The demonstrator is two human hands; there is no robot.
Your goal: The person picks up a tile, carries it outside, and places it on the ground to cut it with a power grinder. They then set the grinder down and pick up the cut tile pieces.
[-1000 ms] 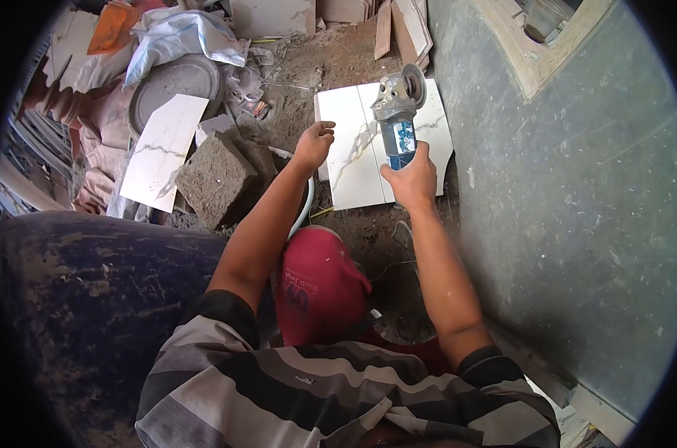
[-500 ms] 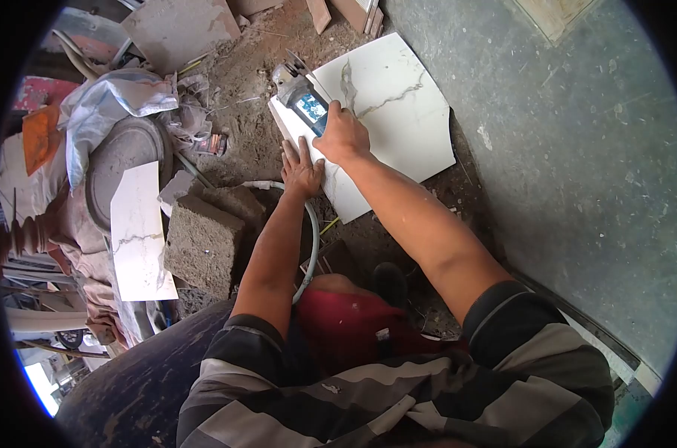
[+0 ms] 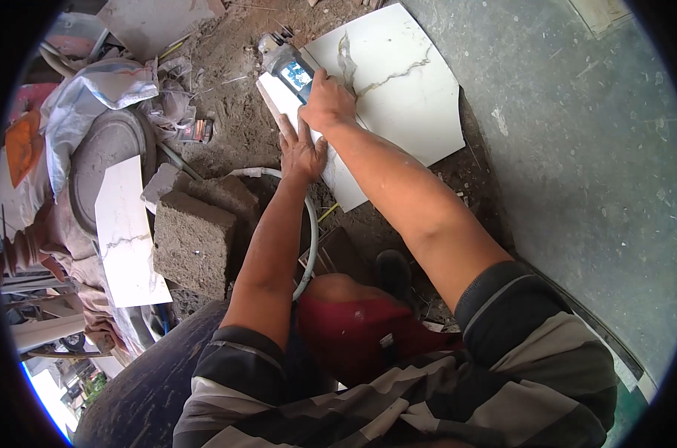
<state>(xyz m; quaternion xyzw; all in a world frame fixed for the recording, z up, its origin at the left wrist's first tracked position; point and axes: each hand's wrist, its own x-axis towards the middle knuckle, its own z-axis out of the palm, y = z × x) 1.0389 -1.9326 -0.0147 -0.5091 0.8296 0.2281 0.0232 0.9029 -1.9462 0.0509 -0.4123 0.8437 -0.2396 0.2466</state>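
A white tile with grey veins lies on the dirt ground at the upper middle. My right hand is wrapped round the body of an angle grinder, whose metal head is over the tile's upper left part. A line runs along the tile by the grinder. Just left of and below it, my left hand rests flat with fingers spread on the tile's narrow left strip. The grinder's disc is hard to make out.
Concrete blocks and a cut piece of veined tile are at the left. A pale hose curves below my left hand. Further left are a round grey lid and a plastic sack. Grey concrete floor spans the right.
The view has shifted a little, moving the surroundings. My right hand and the grinder are slightly further back from the tile's top edge, while my left hand stays on the strip.
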